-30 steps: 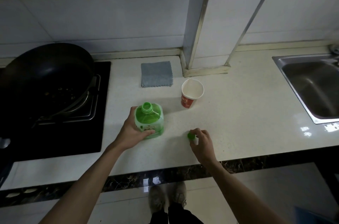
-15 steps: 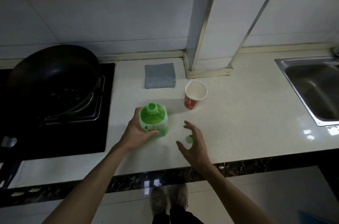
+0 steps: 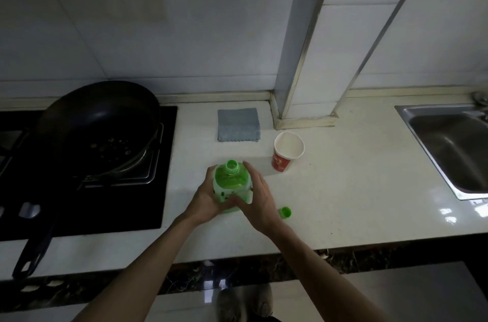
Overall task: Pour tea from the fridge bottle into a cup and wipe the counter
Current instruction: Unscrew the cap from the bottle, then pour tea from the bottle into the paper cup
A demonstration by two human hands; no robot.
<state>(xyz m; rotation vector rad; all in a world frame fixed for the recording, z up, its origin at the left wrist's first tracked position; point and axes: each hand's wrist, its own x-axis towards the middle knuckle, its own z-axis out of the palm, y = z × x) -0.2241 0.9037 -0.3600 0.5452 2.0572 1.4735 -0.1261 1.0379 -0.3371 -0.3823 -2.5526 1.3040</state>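
An uncapped green tea bottle (image 3: 231,184) stands upright on the white counter (image 3: 343,189). My left hand (image 3: 204,200) grips its left side and my right hand (image 3: 260,199) wraps around its right side. The bottle's green cap (image 3: 285,212) lies on the counter just right of my right hand. A red and white paper cup (image 3: 286,154) stands upright behind and to the right of the bottle, and looks empty. A folded grey cloth (image 3: 238,125) lies flat near the wall behind the bottle.
A black pan (image 3: 100,126) sits on the dark stove (image 3: 111,205) at the left, its handle reaching toward the counter's front edge. A steel sink (image 3: 451,147) is sunk in the counter at the right. A tiled pillar (image 3: 306,105) juts out behind the cup.
My right hand set the cap down on the counter, let go of it, and moved left to take hold of the bottle. My left hand has kept its grip on the bottle.
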